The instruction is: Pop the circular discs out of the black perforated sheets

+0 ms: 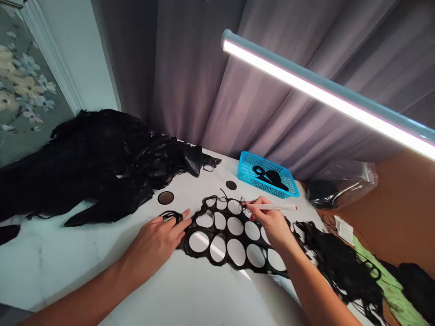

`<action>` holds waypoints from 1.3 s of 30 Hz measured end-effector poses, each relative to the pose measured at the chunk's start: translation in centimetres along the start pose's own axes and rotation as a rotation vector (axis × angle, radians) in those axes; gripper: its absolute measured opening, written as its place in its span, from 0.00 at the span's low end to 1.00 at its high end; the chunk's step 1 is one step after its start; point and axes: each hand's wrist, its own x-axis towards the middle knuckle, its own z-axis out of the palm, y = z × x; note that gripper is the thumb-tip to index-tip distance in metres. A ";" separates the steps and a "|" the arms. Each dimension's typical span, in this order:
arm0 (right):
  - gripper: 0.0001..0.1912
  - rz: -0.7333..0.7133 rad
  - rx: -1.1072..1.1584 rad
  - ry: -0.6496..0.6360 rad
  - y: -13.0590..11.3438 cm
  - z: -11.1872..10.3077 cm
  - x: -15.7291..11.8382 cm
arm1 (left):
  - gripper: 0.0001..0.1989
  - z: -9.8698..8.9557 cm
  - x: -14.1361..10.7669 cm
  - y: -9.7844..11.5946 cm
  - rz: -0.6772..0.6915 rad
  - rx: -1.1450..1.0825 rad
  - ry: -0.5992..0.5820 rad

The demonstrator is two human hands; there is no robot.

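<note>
A black sheet (227, 235) cut through with rows of round holes lies flat on the white table. My left hand (159, 240) is at its left edge, fingers curled around several thin black loops (172, 216), with one fingertip beside the sheet. Over the sheet's upper edge, my right hand (270, 222) pinches a slim white pen-like tool (280, 207) with a red end. Thin dark strands show near the tool's tip; what the tip touches is too small to tell. Two dark discs (166, 198) lie just beyond my hands.
A large heap of black material (102, 158) covers the left back. A blue basket (268, 174) with black pieces stands at the back. Black scraps (343, 258), green lace (387, 280) and a clear plastic bag (343, 183) lie right. A lit tube lamp (319, 90) hangs above.
</note>
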 end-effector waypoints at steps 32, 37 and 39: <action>0.09 -0.598 -0.572 -0.437 1.1 10.2 -7.5 | 0.19 1.4 -5.3 4.4 0.155 0.150 0.125; 0.09 -0.494 -0.635 -0.052 0.2 4.6 -3.7 | 0.21 1.3 -5.3 4.3 0.167 0.151 0.099; 0.08 -0.334 -0.660 0.189 -0.2 1.0 -1.9 | 0.21 1.2 -5.5 3.9 0.166 0.107 0.094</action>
